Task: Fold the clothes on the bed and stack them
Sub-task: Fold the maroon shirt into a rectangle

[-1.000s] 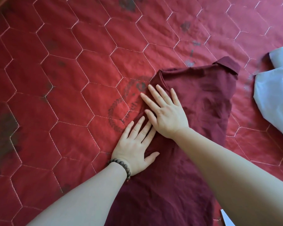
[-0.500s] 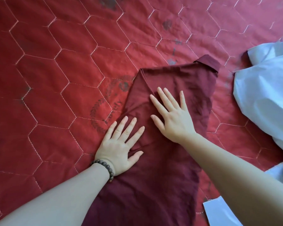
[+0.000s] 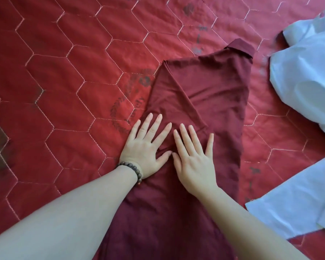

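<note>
A dark maroon shirt lies folded into a long strip on the red quilted bed cover, its collar at the far end. My left hand, with a bead bracelet on the wrist, presses flat on the strip's left edge with fingers spread. Beside it my right hand lies flat on the middle of the shirt, fingers straight, thumb nearly touching the left thumb. Neither hand holds any cloth.
A pale blue-white garment lies crumpled at the right edge of the bed. Another part of pale cloth lies flat at the lower right, close to the shirt's right edge. Bed cover stretches away to the left.
My right hand has slid down the shirt toward me and now lies next to the left hand. The view has shifted left, showing more of the pale garment.
</note>
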Action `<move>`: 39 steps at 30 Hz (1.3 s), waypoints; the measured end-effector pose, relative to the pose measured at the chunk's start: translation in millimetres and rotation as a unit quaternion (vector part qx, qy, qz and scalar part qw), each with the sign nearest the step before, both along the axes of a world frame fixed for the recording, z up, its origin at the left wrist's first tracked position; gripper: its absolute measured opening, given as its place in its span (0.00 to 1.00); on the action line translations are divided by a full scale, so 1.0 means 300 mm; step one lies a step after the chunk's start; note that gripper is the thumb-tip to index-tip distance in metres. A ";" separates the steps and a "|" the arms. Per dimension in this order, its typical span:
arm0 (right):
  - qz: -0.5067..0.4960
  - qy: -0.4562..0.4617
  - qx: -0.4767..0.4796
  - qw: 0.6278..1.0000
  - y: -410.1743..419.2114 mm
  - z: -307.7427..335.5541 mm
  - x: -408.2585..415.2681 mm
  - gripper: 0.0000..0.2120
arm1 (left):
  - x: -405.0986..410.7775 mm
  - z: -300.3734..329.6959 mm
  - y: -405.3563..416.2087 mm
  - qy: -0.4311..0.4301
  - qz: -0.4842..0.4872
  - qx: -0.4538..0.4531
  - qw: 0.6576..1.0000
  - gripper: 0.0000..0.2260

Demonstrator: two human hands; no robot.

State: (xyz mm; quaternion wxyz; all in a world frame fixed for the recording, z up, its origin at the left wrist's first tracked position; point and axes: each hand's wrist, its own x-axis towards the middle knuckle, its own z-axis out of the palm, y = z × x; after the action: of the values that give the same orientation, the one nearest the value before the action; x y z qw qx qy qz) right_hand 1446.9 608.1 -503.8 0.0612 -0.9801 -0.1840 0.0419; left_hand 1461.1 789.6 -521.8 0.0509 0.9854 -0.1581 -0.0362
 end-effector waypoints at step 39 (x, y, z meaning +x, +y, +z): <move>-0.107 0.056 -0.019 0.993 -0.474 0.101 -1.036 0.31 | -0.970 0.189 0.318 0.075 0.088 0.053 0.992 0.34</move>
State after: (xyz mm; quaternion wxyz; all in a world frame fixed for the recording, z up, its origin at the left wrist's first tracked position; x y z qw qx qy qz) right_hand 1136.2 465.8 -473.5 0.0569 -0.9912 -0.0737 0.0936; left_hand 1170.2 885.0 -465.0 0.0134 0.9913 -0.0649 -0.1138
